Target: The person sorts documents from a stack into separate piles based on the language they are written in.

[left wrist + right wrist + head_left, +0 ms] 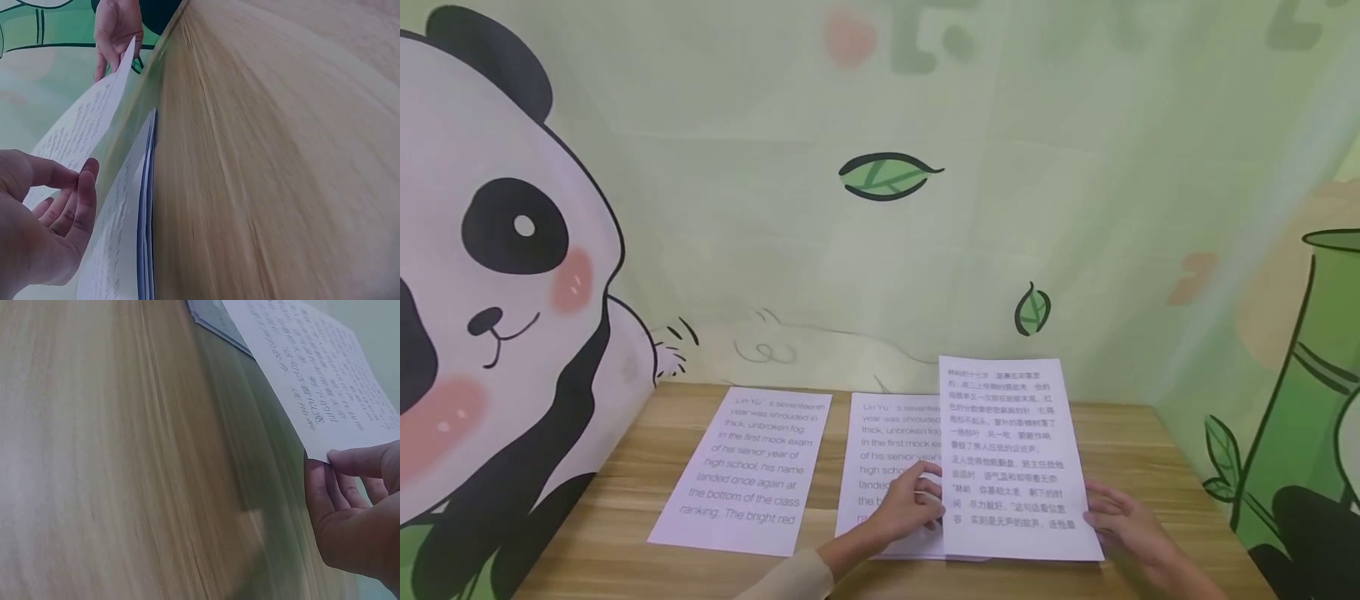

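A white sheet of paper (1009, 467) printed with Chinese text is held up over a wooden table, tilted toward the head camera. My left hand (912, 504) pinches its left edge between thumb and curled fingers. At the lower right corner, my right hand (359, 506) grips the sheet with the thumb on the printed face and the fingers behind. Beneath the raised sheet lies a thin stack of papers (887, 425) with English text on top. Part of that stack is hidden by the raised sheet and the left hand.
Another sheet with English text (748, 471) lies at the left on the wooden table (610, 500). A pale green cloth backdrop (760, 217) with a panda, leaves and bamboo stands behind the table and along its sides.
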`<state>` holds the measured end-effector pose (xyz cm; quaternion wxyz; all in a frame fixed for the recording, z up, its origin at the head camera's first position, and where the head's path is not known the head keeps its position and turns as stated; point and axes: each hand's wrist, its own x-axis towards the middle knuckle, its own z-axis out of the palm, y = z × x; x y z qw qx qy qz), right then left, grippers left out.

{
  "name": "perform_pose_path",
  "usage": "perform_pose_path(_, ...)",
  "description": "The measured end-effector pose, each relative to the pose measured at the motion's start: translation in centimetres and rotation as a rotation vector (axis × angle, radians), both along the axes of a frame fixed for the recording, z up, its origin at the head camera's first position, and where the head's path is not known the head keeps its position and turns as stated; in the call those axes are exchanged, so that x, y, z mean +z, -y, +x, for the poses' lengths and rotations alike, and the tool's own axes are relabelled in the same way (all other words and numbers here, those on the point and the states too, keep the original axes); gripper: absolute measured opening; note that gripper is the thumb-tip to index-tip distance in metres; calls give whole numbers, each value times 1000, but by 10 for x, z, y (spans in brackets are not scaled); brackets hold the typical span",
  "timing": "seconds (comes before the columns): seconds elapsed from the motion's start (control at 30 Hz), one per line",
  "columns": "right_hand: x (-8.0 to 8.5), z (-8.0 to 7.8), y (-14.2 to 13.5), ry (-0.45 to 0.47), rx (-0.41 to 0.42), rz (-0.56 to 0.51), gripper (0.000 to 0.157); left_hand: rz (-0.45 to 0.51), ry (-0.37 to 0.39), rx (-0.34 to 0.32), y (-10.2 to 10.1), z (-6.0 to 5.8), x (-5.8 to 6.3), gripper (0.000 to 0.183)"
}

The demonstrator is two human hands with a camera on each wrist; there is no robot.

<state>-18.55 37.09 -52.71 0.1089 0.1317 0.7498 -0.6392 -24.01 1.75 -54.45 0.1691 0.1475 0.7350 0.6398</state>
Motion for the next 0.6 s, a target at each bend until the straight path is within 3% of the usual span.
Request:
perform_pose_path(0.37,2,2,-30,77,-54,-80,77,16,5,-9,-29,-4,1,48)
perform_pose_path(0.6,1,9,-50,80,-44,-133,55,29,16,-31,-46,-2,3,48)
